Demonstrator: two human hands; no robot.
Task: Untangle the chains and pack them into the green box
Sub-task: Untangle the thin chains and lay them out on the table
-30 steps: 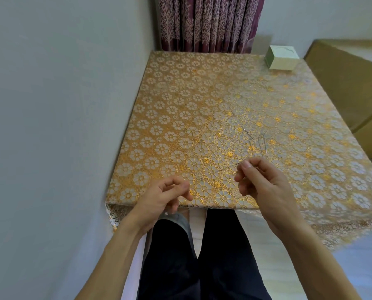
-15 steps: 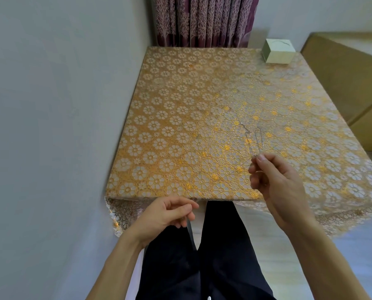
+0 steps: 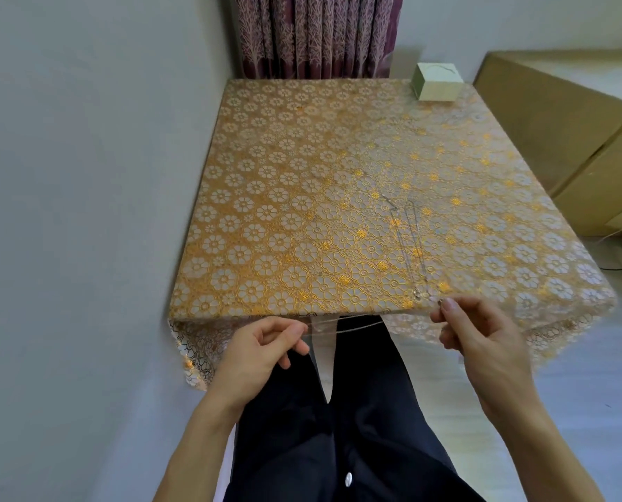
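Head view: pinching the chains (image 3: pixel 418 294) taut between left hand (image 3: pixel 262 351) and right hand (image 3: pixel 483 342) at the table (image 3: pixel 266 211) edge, green box (image 3: pixel 436 83) well apart; could tighten the tangle if tugged harder.

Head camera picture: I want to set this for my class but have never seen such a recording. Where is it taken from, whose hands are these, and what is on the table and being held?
There is no machine here. A person wears a wide-angle camera on the head, looking forward and down, so you see their own two hands and dark trousers. The left hand and right hand each pinch a thin chain, stretched between them by the table's near edge. More loose strands run up across the flowered tablecloth. The green box stands at the far right corner.
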